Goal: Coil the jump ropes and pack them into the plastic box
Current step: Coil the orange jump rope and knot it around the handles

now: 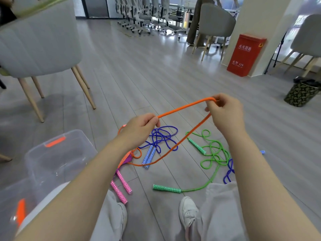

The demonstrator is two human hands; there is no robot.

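An orange jump rope [184, 106] stretches in the air between my hands. My left hand [140, 127] grips one part of it, and my right hand [224, 112] pinches a bend of it higher up; from there the rope drops in a loop to the floor. On the floor lie a blue rope [161, 136] with blue patterned handles [148, 156], a green rope [215, 152] with green handles [166, 188], and pink handles [123, 181]. The clear plastic box [57, 159] with orange latches stands at my lower left.
A grey chair [36, 40] with wooden legs stands at the upper left. A red fire-extinguisher cabinet [246, 54] and a pillar are at the upper right, a patterned bin [301, 93] at the right. Another blue rope [229, 171] lies by my right leg. My shoes and knees fill the bottom.
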